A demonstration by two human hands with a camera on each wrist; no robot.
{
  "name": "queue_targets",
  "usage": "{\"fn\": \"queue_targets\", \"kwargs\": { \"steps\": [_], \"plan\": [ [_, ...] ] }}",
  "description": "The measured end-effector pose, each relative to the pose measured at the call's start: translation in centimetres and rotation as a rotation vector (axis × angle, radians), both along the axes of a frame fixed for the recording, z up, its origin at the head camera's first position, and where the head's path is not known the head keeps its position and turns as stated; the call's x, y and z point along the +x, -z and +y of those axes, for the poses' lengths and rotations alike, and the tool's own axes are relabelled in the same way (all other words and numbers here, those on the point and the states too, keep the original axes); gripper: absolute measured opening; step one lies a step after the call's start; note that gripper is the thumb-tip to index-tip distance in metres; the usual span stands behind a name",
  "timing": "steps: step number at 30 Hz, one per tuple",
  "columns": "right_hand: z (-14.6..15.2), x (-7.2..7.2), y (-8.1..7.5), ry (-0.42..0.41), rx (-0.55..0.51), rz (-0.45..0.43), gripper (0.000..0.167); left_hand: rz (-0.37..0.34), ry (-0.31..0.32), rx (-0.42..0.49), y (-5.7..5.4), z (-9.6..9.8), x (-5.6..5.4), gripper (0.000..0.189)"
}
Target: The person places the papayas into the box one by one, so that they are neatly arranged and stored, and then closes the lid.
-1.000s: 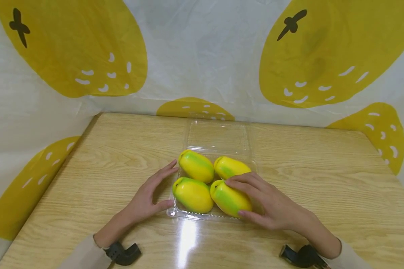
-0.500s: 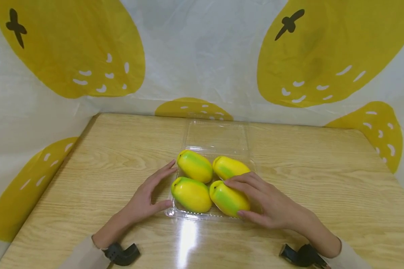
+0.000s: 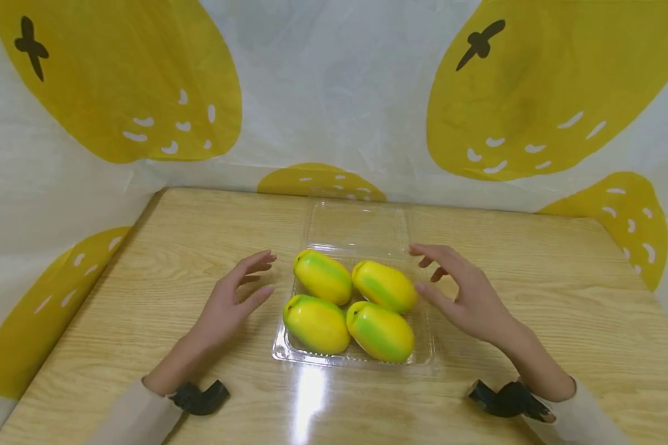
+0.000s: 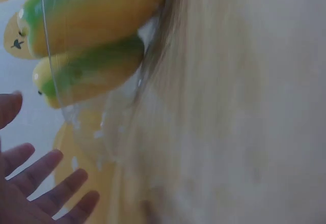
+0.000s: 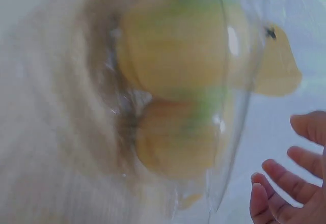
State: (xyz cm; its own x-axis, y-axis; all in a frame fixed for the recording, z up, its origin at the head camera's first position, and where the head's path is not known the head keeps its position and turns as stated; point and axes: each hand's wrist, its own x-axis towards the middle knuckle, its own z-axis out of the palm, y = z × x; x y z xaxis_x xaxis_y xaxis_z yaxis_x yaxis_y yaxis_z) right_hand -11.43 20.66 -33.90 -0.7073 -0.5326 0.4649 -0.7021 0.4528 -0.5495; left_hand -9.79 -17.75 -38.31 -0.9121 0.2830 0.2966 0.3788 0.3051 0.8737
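Observation:
Several glossy yellow-green mangoes sit in a clear plastic clamshell box, whose lid is folded back flat behind it. In the head view they form two rows: a back-left mango, a back-right mango, a front-left mango and a front-right mango. Left of the box, my left hand is held with fingers extended, holding nothing. My right hand hovers at the right side near the back-right mango, fingers loosely spread and nothing gripped. Both wrist views show the hands apart from the box; the right one is blurred.
A wooden table carries the box. Behind and to the sides hangs a white cloth printed with large yellow fruit. Black wrist mounts sit on both forearms.
My right hand has let go of the front-right mango and moved back and right. My left hand has drawn away from the box's left edge. The mangoes look unmoved.

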Motion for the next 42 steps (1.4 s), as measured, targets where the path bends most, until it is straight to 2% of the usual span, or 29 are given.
{"fn": "queue_targets", "kwargs": {
  "steps": [3, 6, 11, 15, 20, 24, 30, 35, 42],
  "plan": [
    [0.7, -1.2, 0.1, 0.079, -0.098, -0.104, 0.059, 0.034, -0.042, 0.026, -0.8, 0.2, -0.9, 0.051],
    [1.4, -2.2, 0.3, 0.166, -0.189, -0.252, 0.05, 0.054, -0.07, 0.063, -0.5, 0.3, -2.2, 0.049],
    [2.1, -3.6, 0.6, 0.294, -0.242, -0.426, 0.047, -0.023, -0.076, 0.157, -0.6, 1.1, -4.3, 0.045],
    [1.8, -4.5, 1.3, 0.308, -0.335, -0.564, 0.051, -0.101, -0.098, 0.201, -0.8, 1.6, -5.5, 0.046],
    [1.1, -5.2, 2.0, 0.316, -0.423, -0.709, 0.057, -0.15, -0.127, 0.211, -0.8, 1.4, -5.9, 0.048],
    [1.0, -5.5, 2.1, 0.329, -0.426, -0.788, 0.061, -0.202, -0.111, 0.198, -0.6, 1.7, -6.2, 0.052],
    [0.9, -6.2, 2.3, 0.331, -0.436, -0.877, 0.061, -0.262, -0.069, 0.276, -0.6, 2.5, -6.7, 0.055],
    [0.5, -6.6, 2.7, 0.33, -0.434, -0.901, 0.058, -0.302, -0.051, 0.313, -0.5, 3.0, -7.3, 0.055],
    [0.2, -6.7, 3.0, 0.315, -0.438, -0.925, 0.061, -0.41, -0.021, 0.459, -0.6, 3.4, -7.9, 0.056]
  ]
}}
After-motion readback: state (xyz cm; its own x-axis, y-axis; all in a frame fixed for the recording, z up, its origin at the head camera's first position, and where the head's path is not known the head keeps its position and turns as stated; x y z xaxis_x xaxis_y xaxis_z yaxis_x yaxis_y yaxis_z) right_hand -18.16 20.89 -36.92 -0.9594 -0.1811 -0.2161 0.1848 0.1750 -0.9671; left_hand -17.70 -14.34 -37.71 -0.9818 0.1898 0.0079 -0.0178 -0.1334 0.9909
